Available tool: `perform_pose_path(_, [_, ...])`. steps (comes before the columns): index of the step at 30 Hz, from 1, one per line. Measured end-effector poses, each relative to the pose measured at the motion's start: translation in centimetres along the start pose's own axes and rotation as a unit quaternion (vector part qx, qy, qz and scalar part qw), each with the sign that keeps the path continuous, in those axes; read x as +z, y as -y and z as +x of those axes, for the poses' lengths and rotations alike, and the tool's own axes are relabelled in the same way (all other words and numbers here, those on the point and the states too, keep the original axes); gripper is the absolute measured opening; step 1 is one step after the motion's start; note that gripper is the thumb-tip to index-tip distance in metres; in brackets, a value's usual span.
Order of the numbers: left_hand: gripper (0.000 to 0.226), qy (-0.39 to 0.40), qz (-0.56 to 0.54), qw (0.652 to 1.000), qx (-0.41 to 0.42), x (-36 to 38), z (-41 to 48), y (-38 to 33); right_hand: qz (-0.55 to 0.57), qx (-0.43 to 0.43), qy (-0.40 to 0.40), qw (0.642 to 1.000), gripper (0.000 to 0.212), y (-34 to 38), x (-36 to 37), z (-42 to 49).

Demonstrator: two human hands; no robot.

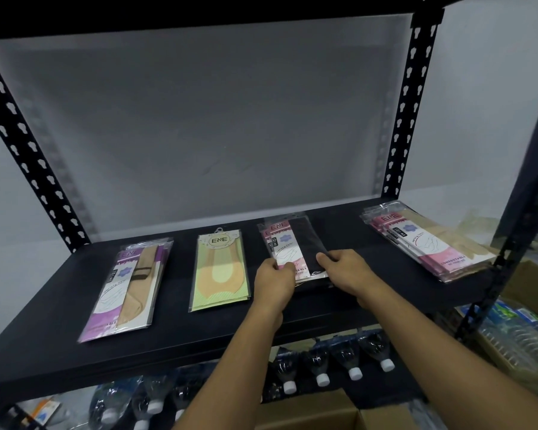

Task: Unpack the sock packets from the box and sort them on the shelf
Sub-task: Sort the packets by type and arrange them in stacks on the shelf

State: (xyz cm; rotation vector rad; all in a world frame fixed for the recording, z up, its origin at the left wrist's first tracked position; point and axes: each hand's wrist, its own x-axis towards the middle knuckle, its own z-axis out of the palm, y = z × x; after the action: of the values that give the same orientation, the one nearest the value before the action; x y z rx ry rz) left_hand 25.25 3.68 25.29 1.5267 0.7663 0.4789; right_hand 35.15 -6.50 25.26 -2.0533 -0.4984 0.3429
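Note:
Several piles of sock packets lie on the black shelf (59, 346). At the left is a purple packet pile with beige socks (128, 283). A green packet pile (219, 270) lies beside it. In the middle is a pink packet pile with black socks (292, 243). My left hand (274, 285) pinches that pile's near left corner. My right hand (348, 271) grips its near right corner with the thumb on top. A pink packet pile with beige socks (423, 243) lies at the right end. A cardboard box (311, 412) shows below the shelf.
Black slotted posts (28, 156) stand at the shelf's left and right. Water bottles with white caps (354, 367) lie on the level below. More wrapped bottles and a carton (522, 336) sit at the lower right. A grey wall is behind.

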Motion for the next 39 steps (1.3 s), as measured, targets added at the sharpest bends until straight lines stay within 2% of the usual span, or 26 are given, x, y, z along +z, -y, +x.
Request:
perform_pose_path(6, [0.012, -0.001, 0.024, 1.000, 0.009, 0.0, -0.3, -0.4, -0.009, -0.006, -0.020, 1.000, 0.047, 0.2, -0.8, -0.5])
perform_pose_path(9, [0.043, -0.051, 0.140, 0.984, 0.099, 0.7, -1.1, -1.1, -0.026, -0.021, -0.063, 0.997, 0.046, -0.2, -2.9, -1.1])
perform_pose_path(11, [0.052, -0.083, 0.196, 0.961, 0.179, 1.8, -2.4, -2.1, -0.039, -0.017, -0.099, 0.994, 0.047, -0.8, -5.1, -1.2])
perform_pose_path(13, [0.050, -0.070, 0.174, 0.950, 0.248, 3.9, -3.7, -3.0, -0.064, -0.005, -0.131, 0.989, 0.043, -1.7, -7.6, -1.1])
perform_pose_path(15, [0.047, -0.020, 0.125, 0.953, 0.274, 6.7, -4.8, -3.7, -0.096, 0.001, -0.163, 0.982, 0.036, -2.7, -10.0, -0.9])
perform_pose_path(20, [0.043, 0.095, 0.064, 0.979, 0.171, 14.0, -5.0, -3.5, -0.187, 0.008, -0.215, 0.958, 0.039, -5.4, -15.3, 0.2])
perform_pose_path(23, [0.049, 0.132, 0.068, 0.985, 0.086, 17.4, -4.4, -2.6, -0.248, 0.009, -0.203, 0.947, 0.038, -6.6, -17.2, 1.6])
perform_pose_path(25, [0.044, 0.143, 0.065, 0.986, 0.055, 19.1, -3.9, -2.2, -0.296, 0.027, -0.177, 0.938, 0.038, -7.1, -17.9, 3.0])
perform_pose_path(28, [0.029, 0.148, 0.046, 0.987, 0.040, 21.4, -2.9, -2.0, -0.331, 0.077, -0.141, 0.930, 0.034, -7.7, -18.7, 4.6])
perform_pose_path(31, [0.031, 0.152, 0.035, 0.987, 0.024, 23.2, -2.1, -2.2, -0.310, 0.124, -0.111, 0.936, 0.029, -7.9, -19.2, 5.2])
perform_pose_path(36, [0.037, 0.116, 0.043, 0.992, 0.033, 24.8, -1.1, -1.7, -0.281, 0.123, -0.107, 0.946, 0.014, -8.4, -19.5, 5.6])
perform_pose_path(39, [0.038, 0.099, 0.046, 0.993, 0.040, 25.2, -0.7, -1.2, -0.272, 0.121, -0.109, 0.948, 0.017, -8.7, -19.5, 5.6])
